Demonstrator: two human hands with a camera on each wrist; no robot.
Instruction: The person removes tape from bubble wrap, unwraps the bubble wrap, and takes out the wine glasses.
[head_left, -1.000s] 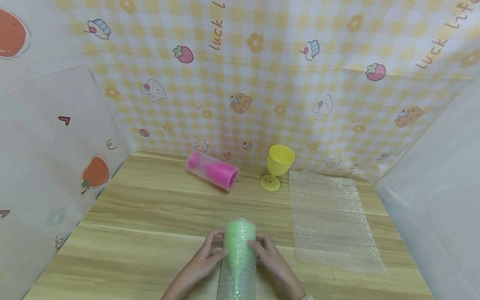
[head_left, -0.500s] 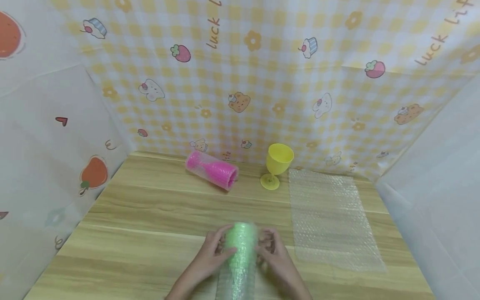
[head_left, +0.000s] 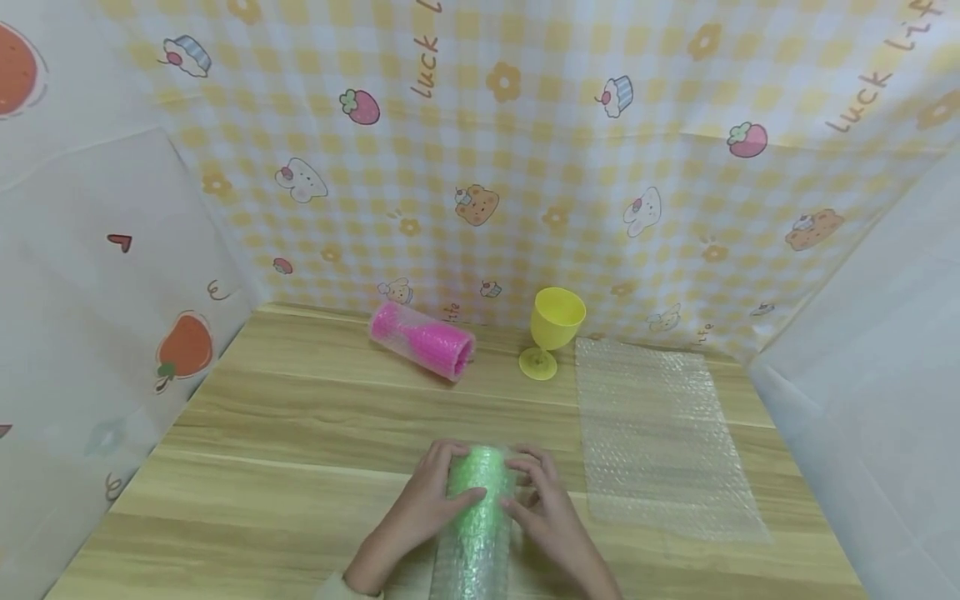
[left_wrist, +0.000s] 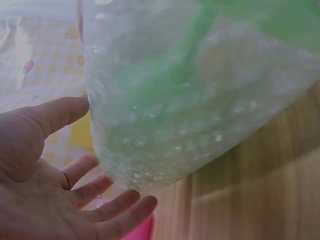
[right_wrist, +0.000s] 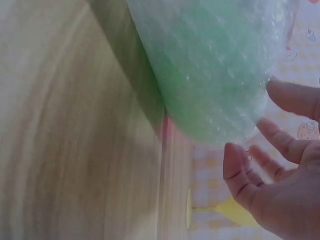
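Note:
A green goblet [head_left: 482,500] lies rolled up in bubble wrap [head_left: 471,579] near the front of the table. Its green stem [left_wrist: 192,42] shows through the wrap in the left wrist view. My left hand [head_left: 423,498] holds the roll's far end from the left, thumb on top, fingertips at the end's edge. From the right, my right hand [head_left: 551,510] holds the same end between thumb and fingers. In the right wrist view its fingertips [right_wrist: 232,155] meet the wrap's rim.
At the back of the wooden table [head_left: 300,417] a pink goblet [head_left: 435,343] lies wrapped in bubble wrap. Beside it a yellow goblet [head_left: 557,321] stands upright. A flat bubble wrap sheet [head_left: 663,442] lies to the right. A checked cloth [head_left: 525,150] hangs behind.
Both hands have shifted slightly on the far end of the roll; the left thumb has moved right, further over the top. The fingers have come up to the end's edge.

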